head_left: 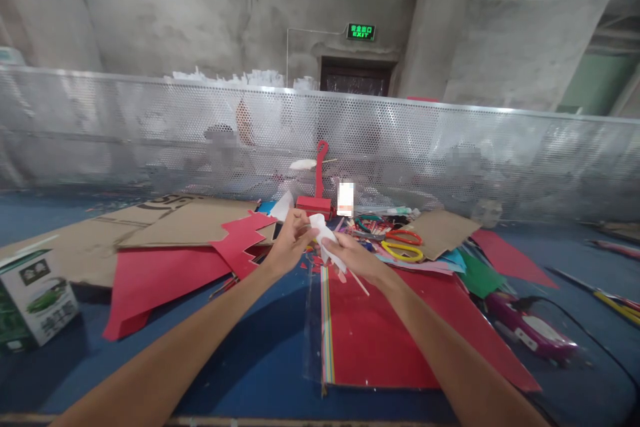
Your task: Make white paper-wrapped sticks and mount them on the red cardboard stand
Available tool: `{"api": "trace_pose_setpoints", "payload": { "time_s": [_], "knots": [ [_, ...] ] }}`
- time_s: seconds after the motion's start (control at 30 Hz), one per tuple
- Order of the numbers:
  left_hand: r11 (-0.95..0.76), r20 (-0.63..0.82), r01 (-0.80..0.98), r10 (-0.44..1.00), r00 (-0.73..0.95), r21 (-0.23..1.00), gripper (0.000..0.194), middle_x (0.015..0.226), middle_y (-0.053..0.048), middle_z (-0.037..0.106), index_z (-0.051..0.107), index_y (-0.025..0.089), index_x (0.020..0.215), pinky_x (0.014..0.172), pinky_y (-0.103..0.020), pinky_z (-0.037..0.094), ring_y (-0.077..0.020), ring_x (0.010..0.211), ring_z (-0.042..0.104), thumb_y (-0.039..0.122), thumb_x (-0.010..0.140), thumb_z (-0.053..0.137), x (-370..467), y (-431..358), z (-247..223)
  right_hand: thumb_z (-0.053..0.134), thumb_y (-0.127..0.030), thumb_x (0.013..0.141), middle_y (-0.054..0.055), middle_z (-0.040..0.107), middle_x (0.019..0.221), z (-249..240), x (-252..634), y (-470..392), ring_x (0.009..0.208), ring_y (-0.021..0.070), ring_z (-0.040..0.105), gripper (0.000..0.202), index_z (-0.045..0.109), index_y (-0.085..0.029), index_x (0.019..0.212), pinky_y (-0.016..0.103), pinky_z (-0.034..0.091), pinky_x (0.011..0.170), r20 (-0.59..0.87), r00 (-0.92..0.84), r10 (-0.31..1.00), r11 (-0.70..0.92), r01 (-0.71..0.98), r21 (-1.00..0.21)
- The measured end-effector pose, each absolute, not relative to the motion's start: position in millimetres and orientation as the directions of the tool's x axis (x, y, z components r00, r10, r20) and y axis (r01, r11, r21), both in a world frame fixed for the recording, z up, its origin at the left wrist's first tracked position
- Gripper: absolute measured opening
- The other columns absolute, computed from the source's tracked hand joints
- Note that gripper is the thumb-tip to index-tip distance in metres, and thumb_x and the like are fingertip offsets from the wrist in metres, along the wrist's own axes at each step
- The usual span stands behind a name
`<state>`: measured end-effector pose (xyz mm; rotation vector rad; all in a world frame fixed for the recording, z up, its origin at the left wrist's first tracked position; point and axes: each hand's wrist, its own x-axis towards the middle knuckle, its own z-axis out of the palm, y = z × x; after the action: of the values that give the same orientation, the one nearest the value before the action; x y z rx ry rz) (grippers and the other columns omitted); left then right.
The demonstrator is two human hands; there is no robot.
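A piece of white paper (325, 235) is held between both hands near the middle of the view. My left hand (294, 240) pinches its upper left part, fingers closed. My right hand (351, 253) grips it from the right, and a thin pale stick (359, 283) sticks out below that hand. The palm side of each hand is partly hidden. Beneath the right hand lies a pack of red sheets (385, 340) with a striped edge. Just beyond the hands stands a red box shape (314, 205) with a tall red looped strip (320, 170).
Red card (165, 280) and brown cardboard (175, 223) lie left, beside a green-and-white carton (37, 297). Yellow-handled scissors (403, 252), orange-handled scissors (404, 236) and coloured scraps are heaped right. A purple corded device (533, 330) lies further right. A perforated metal screen (270, 127) stands behind.
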<state>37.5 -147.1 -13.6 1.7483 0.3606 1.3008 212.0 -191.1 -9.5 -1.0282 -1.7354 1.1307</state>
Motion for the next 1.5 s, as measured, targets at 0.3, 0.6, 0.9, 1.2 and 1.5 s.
{"api": "trace_pose_setpoints", "payload": {
  "time_s": [0.3,0.6,0.9,1.2,1.5],
  "knots": [
    [-0.511,0.559,-0.246,0.658,0.504,0.823,0.032,0.121,-0.007,0.056,0.050,0.021,0.110,0.070,-0.027,0.061,-0.0162,0.093,0.063,0.038,0.087,0.066,30.9,-144.9,-8.4,0.051,-0.061,0.091,-0.005,0.050,0.069,-17.1,208.1,-190.1,0.048,0.0090,0.047,0.042,0.046,-0.020,0.102,0.018,0.036,0.031,0.229,-0.309,0.923,0.287,0.156,-0.945],
    [-0.500,0.517,-0.189,0.674,0.528,0.845,0.040,0.129,-0.008,0.052,0.049,0.025,0.123,0.061,-0.022,0.060,-0.0126,0.083,0.062,0.042,0.089,0.062,31.2,-151.0,-3.7,0.041,-0.052,0.097,0.006,0.061,0.097,-16.2,197.7,-196.7,0.081,0.0176,0.062,0.039,0.041,-0.020,0.119,0.031,0.050,0.071,0.469,-0.127,0.874,0.478,0.399,-0.782],
    [-0.513,0.560,-0.247,0.648,0.516,0.822,0.046,0.121,-0.008,0.057,0.048,0.026,0.130,0.056,-0.021,0.058,-0.0098,0.072,0.061,0.043,0.090,0.061,35.6,-150.7,-10.5,0.035,-0.052,0.100,0.012,0.060,0.117,-19.1,202.0,-194.5,0.098,0.0209,0.062,0.046,0.036,-0.020,0.132,0.037,0.046,0.090,0.530,-0.159,0.833,0.535,0.477,-0.698],
    [-0.415,0.506,-0.291,0.681,0.529,0.862,0.043,0.107,-0.005,0.059,0.049,0.025,0.128,0.050,-0.021,0.054,-0.0101,0.067,0.058,0.042,0.090,0.062,37.1,-149.0,-13.2,0.031,-0.054,0.100,0.002,0.061,0.087,-17.9,201.0,-192.9,0.064,0.0134,0.056,0.047,0.034,-0.020,0.133,0.026,0.046,0.061,0.362,-0.271,0.892,0.438,0.319,-0.841],
    [-0.422,0.455,-0.174,0.794,0.403,0.890,0.046,0.090,-0.002,0.061,0.055,0.024,0.124,0.044,-0.015,0.042,-0.0102,0.065,0.057,0.046,0.086,0.065,18.8,-126.2,-11.1,0.044,-0.042,0.098,0.006,0.068,0.091,-1.6,238.7,-183.7,0.085,0.0197,0.064,0.031,0.057,-0.019,0.114,0.030,0.044,0.076,0.437,-0.092,0.895,0.345,0.765,-0.545]
  ]
}}
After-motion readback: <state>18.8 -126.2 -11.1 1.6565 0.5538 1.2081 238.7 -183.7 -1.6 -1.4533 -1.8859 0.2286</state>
